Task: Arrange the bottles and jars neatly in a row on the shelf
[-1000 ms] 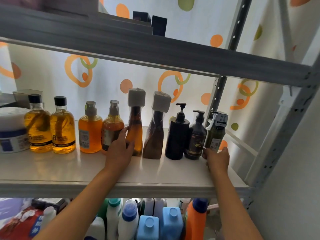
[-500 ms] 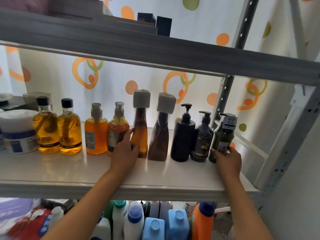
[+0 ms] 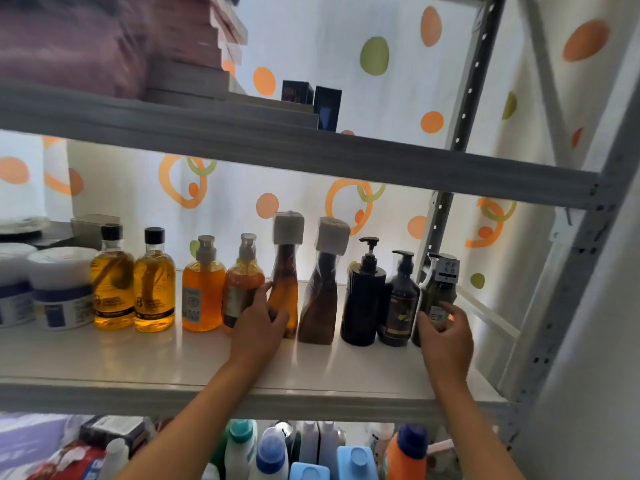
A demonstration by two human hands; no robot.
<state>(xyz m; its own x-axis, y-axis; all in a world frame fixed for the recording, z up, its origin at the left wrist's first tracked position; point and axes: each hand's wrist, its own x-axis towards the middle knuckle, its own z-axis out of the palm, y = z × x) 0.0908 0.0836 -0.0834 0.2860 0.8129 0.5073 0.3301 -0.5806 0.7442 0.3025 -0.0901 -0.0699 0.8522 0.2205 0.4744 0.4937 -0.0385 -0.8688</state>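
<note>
Left hand [image 3: 258,327] fingers clamped on amber bottle [image 3: 284,289] base, mid-shelf [image 3: 138,362]. Right hand [image 3: 445,336] fingers spread around green bottle [image 3: 437,292] at right end, hiding its base; grip unclear.

i can make out very little. a large "8" sits at the left of the dark label band on each of the two black-capped amber bottles [image 3: 112,284] [image 3: 154,287]; the small print beside it is blurred. the tag on the olive green pump bottle [image 3: 437,296] carries characters i can't read.
</note>
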